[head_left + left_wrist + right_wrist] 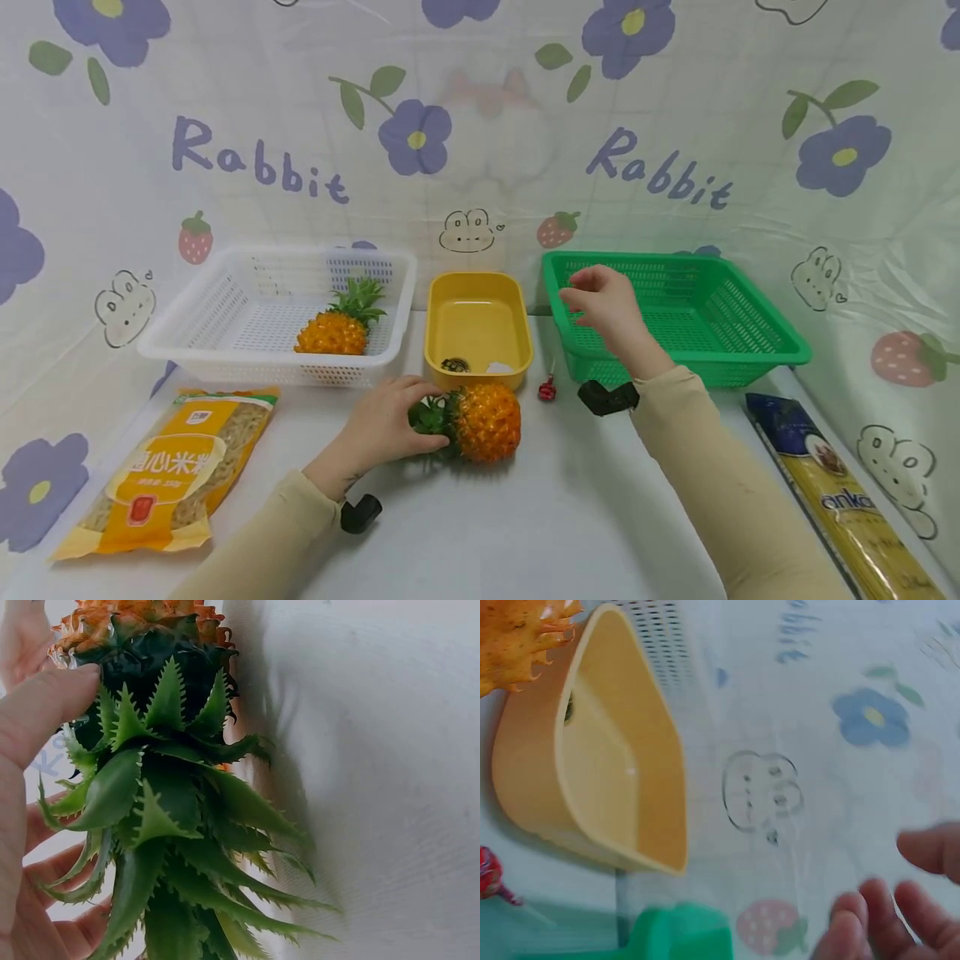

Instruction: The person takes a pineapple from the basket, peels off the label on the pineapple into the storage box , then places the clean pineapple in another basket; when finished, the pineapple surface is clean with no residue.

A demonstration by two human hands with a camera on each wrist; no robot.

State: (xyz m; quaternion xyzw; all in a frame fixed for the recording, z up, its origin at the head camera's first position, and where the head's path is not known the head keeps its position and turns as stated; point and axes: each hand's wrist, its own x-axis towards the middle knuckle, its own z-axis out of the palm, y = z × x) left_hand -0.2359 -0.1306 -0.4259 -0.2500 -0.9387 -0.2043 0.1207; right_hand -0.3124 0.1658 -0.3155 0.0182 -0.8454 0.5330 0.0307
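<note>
My left hand (385, 419) grips an orange pineapple (487, 422) by its leafy crown. In the head view the fruit lies on its side on the white table, just in front of the yellow tub (480, 315). The left wrist view has the thumb at the base of the green crown (165, 802) and the other fingers behind the leaves. Raised over the near left part of the green basket (675, 367), my right hand (603, 304) holds nothing, its fingers loosely bent. A red wrapped lollipop (547, 388) lies between tub and basket.
A second pineapple (333, 333) lies in the white basket (277, 367). The tub contains a small dark round item (454, 365) and a whitish one (498, 367). A yellow noodle bag (168, 475) lies at left, a long pasta packet (840, 500) at right.
</note>
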